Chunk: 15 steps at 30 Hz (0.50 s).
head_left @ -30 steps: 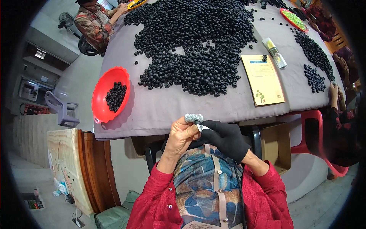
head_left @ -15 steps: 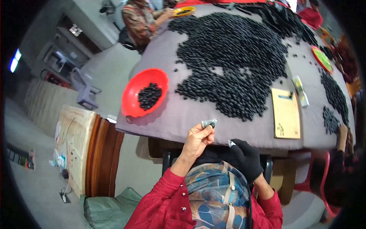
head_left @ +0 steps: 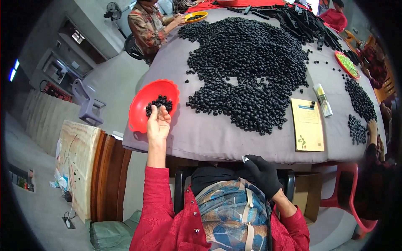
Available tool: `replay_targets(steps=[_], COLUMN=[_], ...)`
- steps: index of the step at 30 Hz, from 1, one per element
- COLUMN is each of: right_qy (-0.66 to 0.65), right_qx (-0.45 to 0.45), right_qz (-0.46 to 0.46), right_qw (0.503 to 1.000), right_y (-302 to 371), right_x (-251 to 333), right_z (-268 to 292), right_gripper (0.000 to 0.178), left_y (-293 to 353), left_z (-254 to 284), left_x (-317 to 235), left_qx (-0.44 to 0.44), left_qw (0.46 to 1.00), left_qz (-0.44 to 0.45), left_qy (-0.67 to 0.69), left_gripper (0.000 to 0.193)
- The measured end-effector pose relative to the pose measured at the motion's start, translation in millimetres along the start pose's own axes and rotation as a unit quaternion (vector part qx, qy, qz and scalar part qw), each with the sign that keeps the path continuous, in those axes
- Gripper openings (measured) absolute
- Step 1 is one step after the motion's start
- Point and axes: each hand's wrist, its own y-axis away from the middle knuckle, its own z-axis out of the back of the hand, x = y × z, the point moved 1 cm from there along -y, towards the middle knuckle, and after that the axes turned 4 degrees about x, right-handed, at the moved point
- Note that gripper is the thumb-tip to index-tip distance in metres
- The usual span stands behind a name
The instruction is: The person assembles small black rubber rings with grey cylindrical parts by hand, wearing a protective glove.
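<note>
Right now the bare left hand [head_left: 158, 123] is reaching over the red bowl [head_left: 140, 102], thumb and fingers standing apart beside the black pieces [head_left: 162, 101] lying inside; picking up or letting go, I can't tell. Either move is calling, I'd judge, for light fingertips. The gloved right hand [head_left: 264, 173] is hovering by the table [head_left: 201, 140], a white tip [head_left: 245, 159] showing, its grip unclear. Beyond, a black heap [head_left: 247, 54] is spreading.

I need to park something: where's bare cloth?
Gray cloth shows between the big black heap and the near edge, from the red bowl to the yellow booklet; another strip separates the white package from the black pieces at right. Crowded: the heap, and the bowl, which the left hand overlaps in view.
</note>
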Motion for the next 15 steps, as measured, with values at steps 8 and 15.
replay_targets(steps=[8, 15], right_qy=[0.005, -0.005], right_qx=[0.005, 0.003], right_qz=[0.008, 0.004], right_qw=[1.000, 1.000], right_y=[3, 3], right_x=[-6, -3], right_z=[-3, 3], right_gripper=[0.026, 0.027], left_y=[43, 34], left_z=[-27, -41], left_x=[118, 142], left_qx=[0.123, 0.124], left_qw=[0.946, 0.960], left_qz=[0.115, 0.120], left_qy=[-0.278, -0.220], left_gripper=[0.005, 0.008])
